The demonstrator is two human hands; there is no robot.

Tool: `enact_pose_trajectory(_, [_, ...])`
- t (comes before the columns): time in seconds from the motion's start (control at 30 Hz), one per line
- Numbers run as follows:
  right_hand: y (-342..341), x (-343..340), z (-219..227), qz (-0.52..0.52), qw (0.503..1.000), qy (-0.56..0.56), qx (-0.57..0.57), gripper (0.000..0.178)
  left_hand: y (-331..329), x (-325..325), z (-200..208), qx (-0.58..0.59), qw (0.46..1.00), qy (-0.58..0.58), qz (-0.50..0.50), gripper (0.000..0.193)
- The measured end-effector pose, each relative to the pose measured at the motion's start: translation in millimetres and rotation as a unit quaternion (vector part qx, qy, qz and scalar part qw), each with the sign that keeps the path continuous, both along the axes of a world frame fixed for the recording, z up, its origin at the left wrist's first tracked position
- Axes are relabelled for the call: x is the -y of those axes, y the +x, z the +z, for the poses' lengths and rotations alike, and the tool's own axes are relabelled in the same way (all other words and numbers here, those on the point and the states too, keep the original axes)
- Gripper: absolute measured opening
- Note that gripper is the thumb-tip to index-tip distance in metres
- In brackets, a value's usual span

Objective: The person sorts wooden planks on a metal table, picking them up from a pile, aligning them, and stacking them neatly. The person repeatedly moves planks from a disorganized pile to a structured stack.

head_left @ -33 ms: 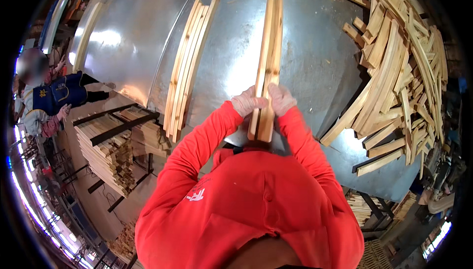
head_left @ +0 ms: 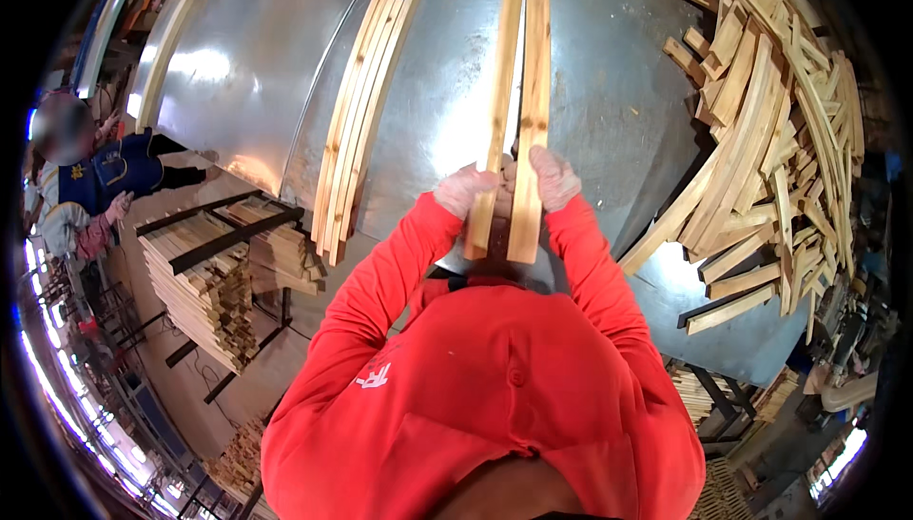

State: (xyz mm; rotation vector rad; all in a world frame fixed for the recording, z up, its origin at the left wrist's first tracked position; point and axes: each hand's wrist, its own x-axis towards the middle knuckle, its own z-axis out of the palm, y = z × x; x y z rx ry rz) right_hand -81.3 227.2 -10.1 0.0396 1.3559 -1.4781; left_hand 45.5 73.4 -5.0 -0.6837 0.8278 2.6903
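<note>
My left hand (head_left: 462,190) is closed around the lower part of a long wooden strip (head_left: 501,82). A second wooden strip (head_left: 535,78) is gripped by my right hand (head_left: 555,178) at a similar height. Both strips point away from me over the metal table (head_left: 609,73), side by side with a narrow gap between them. Their near ends come close to my chest. Some of my fingers are hidden behind the wood. To the left, several similar strips (head_left: 366,120) lie together in a row on the table.
A large jumbled pile of wooden strips (head_left: 747,158) covers the table's right side. At far left lies a single strip (head_left: 164,63). Left of me, stacked wood (head_left: 200,292) sits on a dark metal rack (head_left: 238,241). A person in a blue apron (head_left: 109,173) stands beyond it.
The two strips were pressed together and are now apart, with a gap between them. My hands have moved slightly away from each other, each keeping one strip.
</note>
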Motion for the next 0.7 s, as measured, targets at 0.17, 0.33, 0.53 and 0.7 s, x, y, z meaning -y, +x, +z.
enact_pose_trajectory(0.17, [10,30,27,0.138,0.922,0.116,-0.343,0.058,21,0,11,0.019,0.988,0.136,0.071,0.072])
enact_pose_trajectory(0.33, [24,44,11,0.236,0.870,0.083,-0.425,0.056,39,1,-25,0.086,0.968,-0.232,0.036,0.056])
enact_pose_trajectory(0.53, [10,21,-8,0.055,0.909,-0.001,-0.413,0.044,83,44,61,0.267,0.576,-0.766,-0.101,0.052])
enact_pose_trajectory(0.7, [-39,-17,15,0.040,0.824,0.041,-0.564,0.044,127,80,39,0.346,0.367,-0.860,-0.078,0.081])
